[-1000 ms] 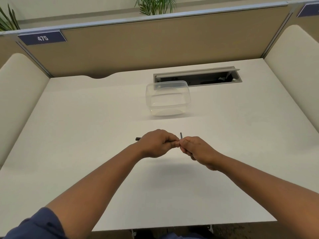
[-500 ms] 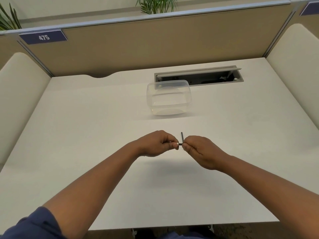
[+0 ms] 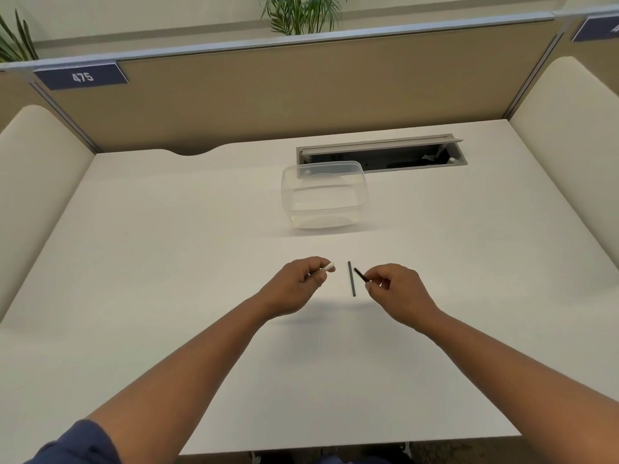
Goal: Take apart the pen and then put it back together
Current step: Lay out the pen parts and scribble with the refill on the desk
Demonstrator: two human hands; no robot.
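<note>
White laminate covers the desk [image 3: 167,296], and both hands hover above its middle, a little nearer the front edge than the back. The left hand [image 3: 294,289] has its grip curled round a pale pen part [image 3: 326,268], whose whitish end pokes out past the thumb and forefinger toward the right. The right hand [image 3: 398,293] pinches a short black pen piece [image 3: 361,274] between thumb and fingertips; the piece slants up and to the left, its free end near but apart from a thin dark rod [image 3: 351,278]. That rod lies in the gap between the two hands, running roughly front to back, touched by neither hand; whether it is the ink refill cannot be told for sure. Beyond the hands, toward the back edge, a clear plastic container [image 3: 323,195] stands right way up, well apart from the pen parts. Just behind it a grey cable hatch [image 3: 382,152] is let into the desk, its flap raised. Bare surface stretches wide to the left of the hands as far as the left edge, and a broad strip also lies to the right up to the right edge. Padded cream side panels [image 3: 40,182] rise along both side edges, and a tan partition [image 3: 301,88] closes the back, bearing a blue label reading 475 [image 3: 82,77]. A dark blue sleeve [image 3: 77,443] shows at the lower left corner.
</note>
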